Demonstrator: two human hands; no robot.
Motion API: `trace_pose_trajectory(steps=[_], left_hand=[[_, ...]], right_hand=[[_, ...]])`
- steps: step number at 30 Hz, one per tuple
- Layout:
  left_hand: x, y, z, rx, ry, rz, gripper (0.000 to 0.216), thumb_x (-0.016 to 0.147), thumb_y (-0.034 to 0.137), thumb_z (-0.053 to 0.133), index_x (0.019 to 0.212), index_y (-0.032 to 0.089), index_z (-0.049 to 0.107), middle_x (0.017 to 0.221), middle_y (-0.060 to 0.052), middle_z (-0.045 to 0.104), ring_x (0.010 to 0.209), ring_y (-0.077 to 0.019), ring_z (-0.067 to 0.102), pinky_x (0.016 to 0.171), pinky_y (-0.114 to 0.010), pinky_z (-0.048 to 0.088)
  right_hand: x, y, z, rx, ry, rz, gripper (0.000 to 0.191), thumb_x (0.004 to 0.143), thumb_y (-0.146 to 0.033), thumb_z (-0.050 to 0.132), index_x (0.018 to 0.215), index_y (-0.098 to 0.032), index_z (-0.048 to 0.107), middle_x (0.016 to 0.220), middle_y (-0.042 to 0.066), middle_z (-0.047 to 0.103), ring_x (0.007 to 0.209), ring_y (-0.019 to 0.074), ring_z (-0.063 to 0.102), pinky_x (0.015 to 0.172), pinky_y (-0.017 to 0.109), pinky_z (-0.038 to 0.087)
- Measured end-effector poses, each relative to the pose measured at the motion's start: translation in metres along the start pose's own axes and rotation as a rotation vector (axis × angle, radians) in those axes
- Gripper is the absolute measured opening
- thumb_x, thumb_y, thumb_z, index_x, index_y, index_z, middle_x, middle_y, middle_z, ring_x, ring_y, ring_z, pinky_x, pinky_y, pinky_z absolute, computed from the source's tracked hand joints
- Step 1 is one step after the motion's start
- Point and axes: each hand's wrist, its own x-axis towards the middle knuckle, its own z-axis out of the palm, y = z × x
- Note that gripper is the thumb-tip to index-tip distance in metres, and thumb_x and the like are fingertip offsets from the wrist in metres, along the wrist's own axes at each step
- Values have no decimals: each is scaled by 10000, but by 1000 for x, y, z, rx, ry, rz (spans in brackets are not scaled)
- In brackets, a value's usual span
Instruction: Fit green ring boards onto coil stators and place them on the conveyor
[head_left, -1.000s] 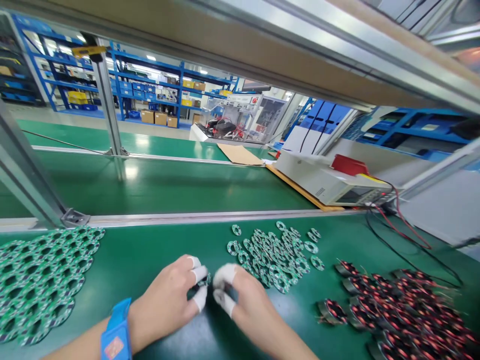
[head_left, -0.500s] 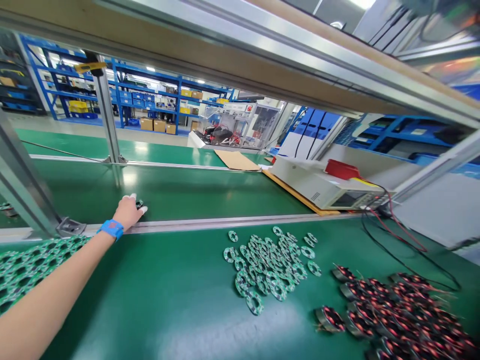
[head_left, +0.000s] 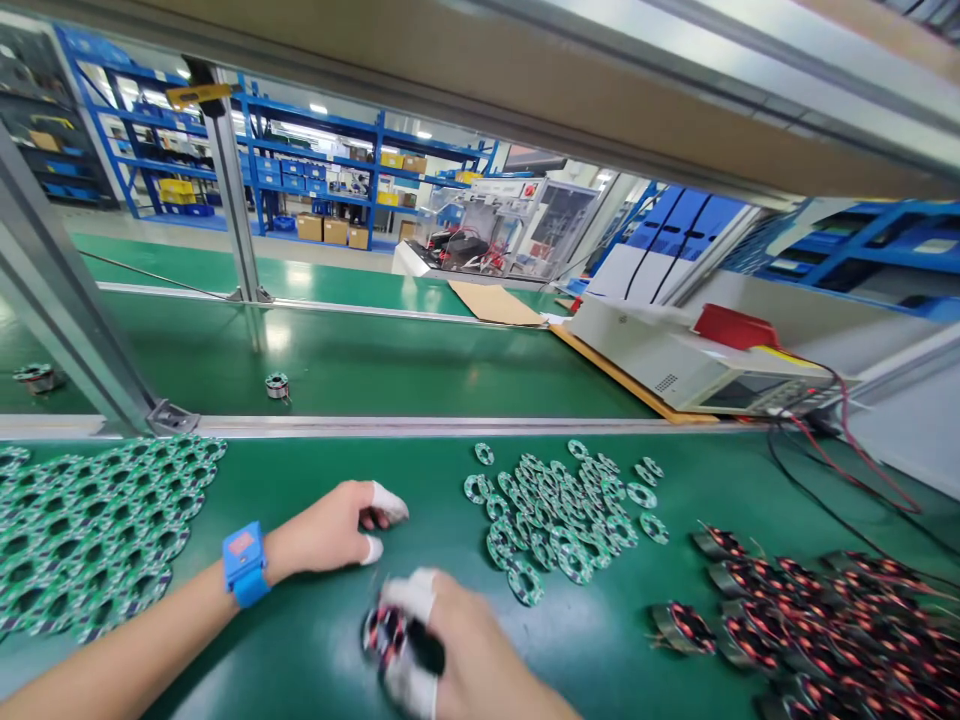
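My left hand [head_left: 341, 530], with white finger cots and a blue wrist strap [head_left: 245, 563], is over the green bench with thumb and fingers apart and nothing in them. Nearer to me, my right hand [head_left: 457, 640], also in finger cots, grips a motor stator [head_left: 384, 636] with copper windings by its edge; motion blurs it a little. Behind the metal rail, a stator topped with a green ring [head_left: 277, 385] stands on the green surface. Loose ring-shaped circuit boards [head_left: 555, 515] are heaped right of my left hand. A pile of wound stators [head_left: 817, 620] is at the right.
Ring boards lie in a sheet-like array [head_left: 97, 530] at the left. An aluminium post [head_left: 82, 260] and rail [head_left: 405, 427] border the bench, with a shelf beam [head_left: 525, 110] overhead. A grey instrument [head_left: 675, 355] with cables sits back right. Another stator [head_left: 37, 378] stands far left.
My left hand has let go of the piece behind the rail and drawn back toward me. My right hand has come into view holding a stator. The view has shifted slightly.
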Motion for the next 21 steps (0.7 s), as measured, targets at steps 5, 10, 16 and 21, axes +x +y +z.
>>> trace_pose_trajectory(steps=[5, 10, 16, 21], left_hand=[[-4, 13, 7, -24, -131, 27, 651, 569, 81, 620, 1205, 199, 551, 1067, -24, 631, 928, -201, 572, 835, -276, 449], [-2, 8, 15, -100, -87, 1, 775, 648, 91, 566, 1381, 188, 335, 1047, -28, 632, 881, -169, 587, 807, -257, 456], [-2, 6, 17, 223, 14, 93, 650, 604, 272, 721, 1214, 202, 508, 983, -36, 596, 872, -208, 546, 769, -277, 428], [-3, 8, 16, 388, -19, 175, 204, 701, 238, 635, 899, 219, 591, 791, 15, 523, 718, -146, 503, 608, -209, 354]], right_hand=[[11, 37, -19, -38, 197, 205, 447, 745, -230, 599, 1190, -228, 556, 844, 47, 606, 774, 203, 559, 661, 294, 443], [10, 42, -6, -28, 357, 342, 392, 749, -143, 548, 1136, -190, 590, 762, 40, 600, 666, 190, 553, 622, 311, 451], [10, 32, -4, -92, 545, 78, 394, 747, -178, 592, 1139, -173, 561, 950, 97, 606, 819, 221, 559, 679, 333, 490], [19, 20, 1, -253, 549, -167, 190, 828, -192, 548, 996, -202, 635, 865, 70, 625, 749, 195, 528, 615, 296, 453]])
